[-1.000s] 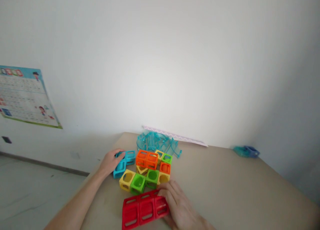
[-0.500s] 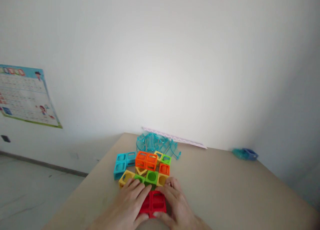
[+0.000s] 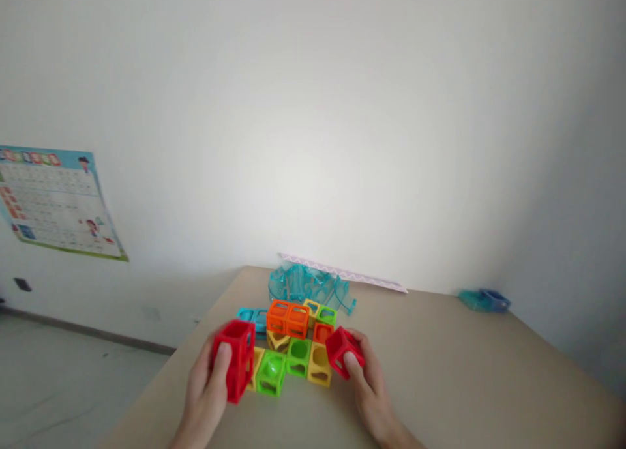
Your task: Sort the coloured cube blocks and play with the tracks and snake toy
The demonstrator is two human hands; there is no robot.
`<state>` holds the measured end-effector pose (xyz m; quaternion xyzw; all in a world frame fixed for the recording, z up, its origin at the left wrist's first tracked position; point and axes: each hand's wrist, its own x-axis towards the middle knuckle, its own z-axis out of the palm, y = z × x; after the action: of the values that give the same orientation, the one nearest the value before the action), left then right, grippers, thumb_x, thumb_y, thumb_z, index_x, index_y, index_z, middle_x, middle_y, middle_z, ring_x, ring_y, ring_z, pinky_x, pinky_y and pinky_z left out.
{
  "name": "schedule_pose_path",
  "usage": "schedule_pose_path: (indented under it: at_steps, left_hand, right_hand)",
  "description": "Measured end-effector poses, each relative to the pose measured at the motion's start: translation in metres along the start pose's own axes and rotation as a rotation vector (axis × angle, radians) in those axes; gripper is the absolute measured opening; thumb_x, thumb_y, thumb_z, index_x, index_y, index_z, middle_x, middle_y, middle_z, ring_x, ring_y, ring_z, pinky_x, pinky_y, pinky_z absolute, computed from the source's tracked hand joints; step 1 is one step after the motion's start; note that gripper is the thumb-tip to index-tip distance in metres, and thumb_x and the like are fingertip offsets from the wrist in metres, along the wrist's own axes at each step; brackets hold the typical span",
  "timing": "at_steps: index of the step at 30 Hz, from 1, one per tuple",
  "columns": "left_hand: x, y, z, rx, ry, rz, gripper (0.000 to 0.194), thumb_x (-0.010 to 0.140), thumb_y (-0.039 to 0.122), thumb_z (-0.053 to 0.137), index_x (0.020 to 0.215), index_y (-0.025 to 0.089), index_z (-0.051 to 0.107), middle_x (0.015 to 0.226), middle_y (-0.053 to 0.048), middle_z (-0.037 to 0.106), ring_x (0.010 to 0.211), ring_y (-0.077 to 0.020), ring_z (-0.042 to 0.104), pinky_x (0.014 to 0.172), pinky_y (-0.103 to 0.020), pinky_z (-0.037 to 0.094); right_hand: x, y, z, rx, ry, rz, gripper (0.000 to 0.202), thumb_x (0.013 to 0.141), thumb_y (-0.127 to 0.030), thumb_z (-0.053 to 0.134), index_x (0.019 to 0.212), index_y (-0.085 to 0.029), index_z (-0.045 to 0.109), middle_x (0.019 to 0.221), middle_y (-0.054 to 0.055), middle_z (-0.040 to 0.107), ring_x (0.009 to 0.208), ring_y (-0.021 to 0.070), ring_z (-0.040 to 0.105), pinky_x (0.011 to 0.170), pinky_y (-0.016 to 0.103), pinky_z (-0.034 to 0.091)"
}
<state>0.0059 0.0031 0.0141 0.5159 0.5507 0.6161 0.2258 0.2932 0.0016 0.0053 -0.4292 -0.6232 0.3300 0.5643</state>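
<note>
My left hand (image 3: 209, 380) is closed around a red block piece (image 3: 237, 361) that looks like two hollow cubes joined, tilted and raised off the table. In my right hand (image 3: 369, 390) is a smaller red cube block (image 3: 342, 352), pinched between thumb and fingers. Between and behind the hands sits a cluster of hollow cube blocks: green (image 3: 271, 372), yellow (image 3: 319, 364), orange (image 3: 287, 318) and blue (image 3: 252, 317). The left red piece covers part of a yellow block and some of the blue ones.
Clear teal track pieces (image 3: 313, 285) lie behind the blocks. A pale patterned strip (image 3: 342, 273) rests along the wall. A blue piece (image 3: 495, 300) and a teal one (image 3: 472, 299) sit at the table's (image 3: 440, 371) far right corner. A poster (image 3: 59, 201) hangs on the left.
The red blocks, earlier together on the table under both hands, are now apart and lifted. My left hand has moved left with one piece, my right hand right with the other.
</note>
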Motion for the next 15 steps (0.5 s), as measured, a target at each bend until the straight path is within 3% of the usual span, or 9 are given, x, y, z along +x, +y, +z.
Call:
schedule_pose_path:
  at_steps: [4, 6, 8, 11, 15]
  left_hand:
    - [0.077, -0.010, -0.005, 0.144, 0.123, -0.166, 0.059, 0.084, 0.065, 0.040, 0.109, 0.015, 0.059, 0.091, -0.010, 0.071, 0.076, -0.0243, 0.067, 0.063, -0.032, 0.054]
    - [0.113, -0.018, -0.004, 0.417, 0.095, -0.227, 0.060, 0.081, 0.065, 0.042, 0.103, 0.014, 0.063, 0.097, -0.015, 0.071, 0.088, -0.0295, 0.066, 0.072, -0.036, 0.052]
    - [0.137, -0.026, 0.000, 0.474, 0.056, -0.269, 0.060, 0.074, 0.066, 0.052, 0.097, 0.012, 0.068, 0.101, -0.021, 0.070, 0.098, -0.0377, 0.063, 0.080, -0.044, 0.048]
    - [0.151, -0.034, 0.012, 0.469, -0.015, -0.322, 0.065, 0.067, 0.070, 0.057, 0.093, 0.012, 0.072, 0.095, -0.022, 0.072, 0.097, -0.0418, 0.063, 0.080, -0.048, 0.046]
    - [0.149, -0.038, 0.029, 0.373, -0.158, -0.373, 0.063, 0.063, 0.068, 0.063, 0.092, 0.013, 0.075, 0.077, -0.017, 0.074, 0.080, -0.0366, 0.068, 0.069, -0.042, 0.049]
  right_hand:
    - [0.012, 0.000, -0.002, -0.198, 0.146, 0.067, 0.042, 0.090, -0.049, 0.049, 0.121, -0.020, 0.046, 0.110, 0.009, 0.063, 0.099, 0.0240, 0.060, 0.087, 0.039, 0.048]
    - [0.016, 0.004, -0.005, -0.349, 0.214, 0.053, 0.041, 0.089, -0.048, 0.051, 0.118, -0.019, 0.049, 0.107, 0.010, 0.063, 0.097, 0.0256, 0.059, 0.087, 0.042, 0.047]
    - [0.018, 0.010, -0.008, -0.487, 0.222, 0.016, 0.034, 0.088, -0.042, 0.052, 0.112, -0.019, 0.054, 0.103, 0.011, 0.063, 0.096, 0.0273, 0.058, 0.086, 0.045, 0.047]
    - [0.018, 0.016, -0.010, -0.624, 0.153, -0.012, 0.029, 0.085, -0.030, 0.053, 0.110, -0.018, 0.058, 0.100, 0.012, 0.062, 0.096, 0.0292, 0.056, 0.086, 0.047, 0.046]
    - [0.015, 0.009, -0.007, -0.685, 0.053, -0.028, 0.058, 0.071, -0.010, 0.050, 0.129, -0.018, 0.050, 0.115, 0.013, 0.055, 0.107, 0.0285, 0.051, 0.096, 0.046, 0.042]
